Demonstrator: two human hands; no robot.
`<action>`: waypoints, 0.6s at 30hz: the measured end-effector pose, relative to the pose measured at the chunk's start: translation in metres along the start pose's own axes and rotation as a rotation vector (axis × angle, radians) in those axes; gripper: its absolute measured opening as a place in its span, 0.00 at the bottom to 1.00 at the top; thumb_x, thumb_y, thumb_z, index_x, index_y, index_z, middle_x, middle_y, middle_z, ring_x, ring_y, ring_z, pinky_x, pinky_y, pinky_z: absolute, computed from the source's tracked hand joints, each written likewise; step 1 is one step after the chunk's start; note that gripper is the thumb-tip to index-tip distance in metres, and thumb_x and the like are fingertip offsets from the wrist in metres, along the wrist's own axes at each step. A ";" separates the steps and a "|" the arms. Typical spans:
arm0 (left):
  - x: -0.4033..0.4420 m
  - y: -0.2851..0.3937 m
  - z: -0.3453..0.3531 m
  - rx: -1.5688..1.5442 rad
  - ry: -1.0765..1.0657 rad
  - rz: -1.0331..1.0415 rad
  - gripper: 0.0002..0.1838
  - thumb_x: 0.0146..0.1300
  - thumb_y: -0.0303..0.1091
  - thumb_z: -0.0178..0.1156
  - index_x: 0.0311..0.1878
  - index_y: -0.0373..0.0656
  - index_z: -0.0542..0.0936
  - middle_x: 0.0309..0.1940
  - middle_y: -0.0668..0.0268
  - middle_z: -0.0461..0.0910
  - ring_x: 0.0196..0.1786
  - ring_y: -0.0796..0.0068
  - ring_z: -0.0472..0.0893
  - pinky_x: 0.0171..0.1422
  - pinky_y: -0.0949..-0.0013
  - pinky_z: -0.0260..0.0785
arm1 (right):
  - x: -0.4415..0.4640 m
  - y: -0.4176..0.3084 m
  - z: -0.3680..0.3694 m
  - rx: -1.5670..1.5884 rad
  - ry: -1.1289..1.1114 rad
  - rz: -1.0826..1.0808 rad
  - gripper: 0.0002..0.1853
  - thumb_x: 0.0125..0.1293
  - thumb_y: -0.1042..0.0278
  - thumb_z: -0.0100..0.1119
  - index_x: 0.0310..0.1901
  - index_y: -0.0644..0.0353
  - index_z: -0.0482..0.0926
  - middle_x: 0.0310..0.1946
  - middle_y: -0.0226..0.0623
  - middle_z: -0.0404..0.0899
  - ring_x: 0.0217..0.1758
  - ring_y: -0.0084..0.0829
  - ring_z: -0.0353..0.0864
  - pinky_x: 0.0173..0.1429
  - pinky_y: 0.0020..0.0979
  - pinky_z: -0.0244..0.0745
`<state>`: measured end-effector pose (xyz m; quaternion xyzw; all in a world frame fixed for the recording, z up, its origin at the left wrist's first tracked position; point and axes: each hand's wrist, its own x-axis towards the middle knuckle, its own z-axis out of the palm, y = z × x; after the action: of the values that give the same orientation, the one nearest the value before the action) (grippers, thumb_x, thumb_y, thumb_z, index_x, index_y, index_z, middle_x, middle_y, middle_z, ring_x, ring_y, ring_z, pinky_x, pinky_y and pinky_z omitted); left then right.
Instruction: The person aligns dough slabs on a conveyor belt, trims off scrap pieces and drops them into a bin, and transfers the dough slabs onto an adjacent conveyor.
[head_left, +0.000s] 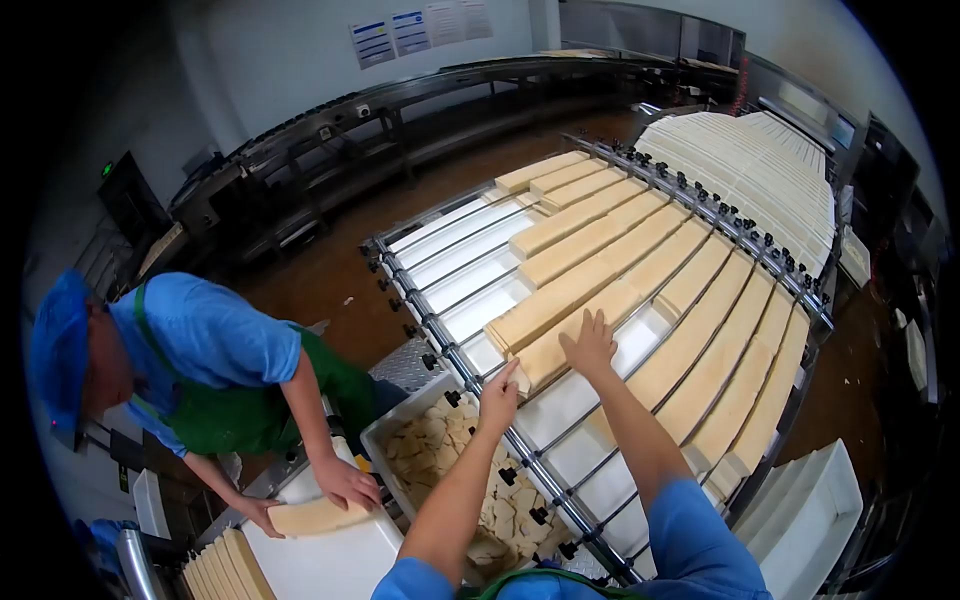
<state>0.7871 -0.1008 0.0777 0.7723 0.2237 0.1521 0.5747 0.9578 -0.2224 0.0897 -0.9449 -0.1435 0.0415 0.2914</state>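
Note:
A long pale strip that looks like sponge cake or bread (560,355) lies in a lane of the slatted white table. At its near end is my left hand (499,400), with its index finger stretched out against the strip's end; the other fingers are partly hidden. My right hand (590,346) rests with spread fingers at the strip's right side and top. Neither hand is wrapped round it. Just beyond lies a neighbouring strip (545,312), and more strips (690,360) fill lanes to the right.
Thin metal rods divide the lanes, and a bar with black knobs (520,450) runs along the near edge. Below it stands a bin of broken pieces (470,500). At left, a co-worker (220,370) handles a strip (318,517) on a white surface. Stacked white trays (805,515) stand right.

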 end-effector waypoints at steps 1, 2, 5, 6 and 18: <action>0.001 -0.007 0.004 -0.002 0.009 0.001 0.24 0.64 0.21 0.51 0.64 0.46 0.72 0.33 0.70 0.78 0.31 0.84 0.72 0.37 0.77 0.67 | -0.009 0.000 -0.004 -0.001 -0.001 -0.010 0.45 0.58 0.43 0.56 0.72 0.56 0.51 0.74 0.48 0.44 0.76 0.55 0.40 0.72 0.57 0.40; -0.002 -0.016 0.008 -0.040 0.084 0.071 0.23 0.64 0.21 0.50 0.63 0.44 0.73 0.34 0.70 0.78 0.31 0.84 0.73 0.36 0.77 0.67 | -0.019 0.001 -0.008 0.019 -0.021 -0.069 0.45 0.58 0.44 0.56 0.72 0.56 0.51 0.74 0.49 0.44 0.76 0.54 0.40 0.72 0.58 0.40; -0.043 0.007 -0.005 -0.166 0.195 -0.001 0.22 0.64 0.21 0.49 0.62 0.40 0.73 0.35 0.69 0.79 0.32 0.83 0.73 0.37 0.78 0.66 | -0.054 0.015 -0.001 0.086 0.044 -0.310 0.40 0.57 0.49 0.60 0.68 0.58 0.59 0.68 0.52 0.55 0.72 0.52 0.50 0.70 0.57 0.45; -0.059 0.005 -0.010 -0.238 0.228 0.003 0.23 0.63 0.22 0.50 0.63 0.40 0.71 0.40 0.60 0.77 0.38 0.76 0.74 0.43 0.74 0.67 | -0.063 0.021 0.003 0.127 0.060 -0.416 0.38 0.56 0.51 0.61 0.66 0.58 0.61 0.66 0.53 0.60 0.70 0.52 0.55 0.69 0.57 0.48; -0.434 -0.088 -0.080 0.288 0.674 -0.204 0.07 0.64 0.28 0.55 0.45 0.40 0.74 0.38 0.54 0.74 0.40 0.59 0.77 0.44 0.64 0.71 | -0.206 0.025 0.013 0.068 -0.345 -0.814 0.30 0.54 0.65 0.64 0.59 0.63 0.69 0.63 0.60 0.60 0.66 0.58 0.57 0.68 0.52 0.54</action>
<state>0.3624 -0.2396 0.0270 0.7257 0.4950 0.3067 0.3665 0.7649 -0.2953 0.0637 -0.7805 -0.5491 0.0852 0.2865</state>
